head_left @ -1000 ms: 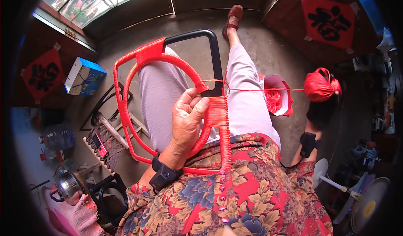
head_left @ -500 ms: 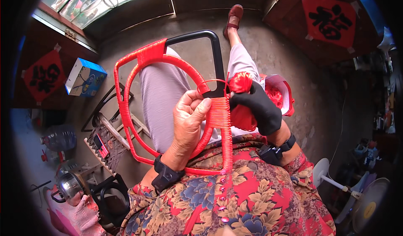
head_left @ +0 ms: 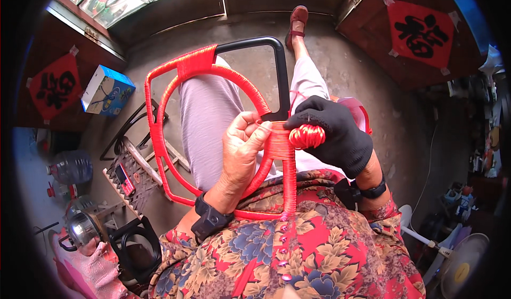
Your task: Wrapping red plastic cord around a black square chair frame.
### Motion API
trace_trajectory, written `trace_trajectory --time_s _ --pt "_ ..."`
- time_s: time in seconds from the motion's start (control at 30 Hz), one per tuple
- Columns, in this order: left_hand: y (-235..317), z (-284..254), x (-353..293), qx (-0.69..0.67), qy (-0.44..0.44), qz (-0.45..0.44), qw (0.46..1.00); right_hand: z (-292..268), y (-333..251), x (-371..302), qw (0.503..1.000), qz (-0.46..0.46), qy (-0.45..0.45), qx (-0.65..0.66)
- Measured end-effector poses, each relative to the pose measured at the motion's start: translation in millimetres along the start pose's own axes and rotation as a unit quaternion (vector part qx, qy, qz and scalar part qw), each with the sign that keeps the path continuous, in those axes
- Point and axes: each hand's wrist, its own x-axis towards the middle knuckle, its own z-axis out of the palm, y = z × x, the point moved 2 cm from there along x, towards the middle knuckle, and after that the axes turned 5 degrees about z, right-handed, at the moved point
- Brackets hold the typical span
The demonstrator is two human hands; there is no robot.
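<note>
On my lap lies a frame of bent tubing with an inner ring, mostly wound in glossy red cord (head_left: 289, 187); its upper right corner is bare black tubing (head_left: 280, 67). My left hand (head_left: 239, 150) is bare and pinches the wound crosspiece between thumb and fingers, beside the bare black part of the joint. In a black glove, my right hand (head_left: 343, 134) is closed around a small ball of red cord (head_left: 307, 137) just right of that crosspiece. Its fingertips reach the crosspiece's right edge. The gloved fingers partly hide the ball.
Behind my right hand is a pink-rimmed container (head_left: 357, 110), partly covered. To the left are a blue box (head_left: 109, 91), a folding stool (head_left: 136, 176) with a red phone (head_left: 125, 179) on it, and a metal pot (head_left: 85, 232). A white fan (head_left: 464, 264) stands at lower right.
My right hand has brought the cord ball down from above the crosspiece to its right side. The loose loop of cord over the joint is gone. My left hand keeps its grip.
</note>
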Motion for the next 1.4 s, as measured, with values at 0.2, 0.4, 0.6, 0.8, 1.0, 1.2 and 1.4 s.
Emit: trace_trajectory --time_s 0.2,0.4,0.6,0.8,1.0,1.2,1.4 --pt "2 4 1 0.007 0.001 -0.013 1.000 -4 13 -24 0.990 0.093 0.101 0.034" --pt "0 2 2 0.010 0.005 -0.010 1.000 -10 20 -41 0.876 0.271 0.131 0.378" --pt "1 10 1 0.000 -0.022 -0.039 0.999 7 12 -19 0.782 0.173 0.105 0.590" --pt "-4 4 5 0.028 -0.041 -0.084 0.995 17 -36 -9 0.917 0.232 0.069 0.317" --pt "-7 7 4 -0.004 -0.003 -0.053 0.999 -8 49 -59 0.694 0.144 0.151 0.689" --pt "2 5 -1 -0.006 -0.005 -0.061 0.998 -55 143 -156 0.635 0.221 0.397 0.625" --pt "-9 19 2 -0.011 -0.017 -0.109 0.994 -88 182 -259 0.609 0.196 0.532 0.554"
